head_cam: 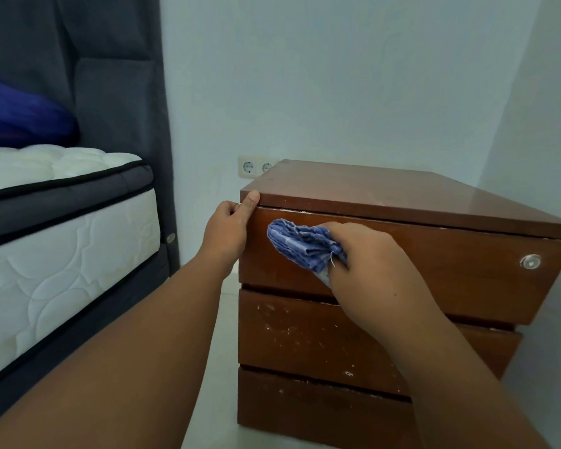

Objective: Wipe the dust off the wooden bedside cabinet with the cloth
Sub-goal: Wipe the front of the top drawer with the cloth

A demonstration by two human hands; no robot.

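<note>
The cabinet [402,196] stands at centre right of the frame. The cloth [300,243] sits bunched against its top drawer front [434,254], left of centre. The right hand [376,270] has its grip curled round the cloth, which looks soft, light and limp, best held wadded like this. The left hand [229,228] grips the cabinet's upper left corner, thumb on the edge. The wood looks stiff and heavy.
</note>
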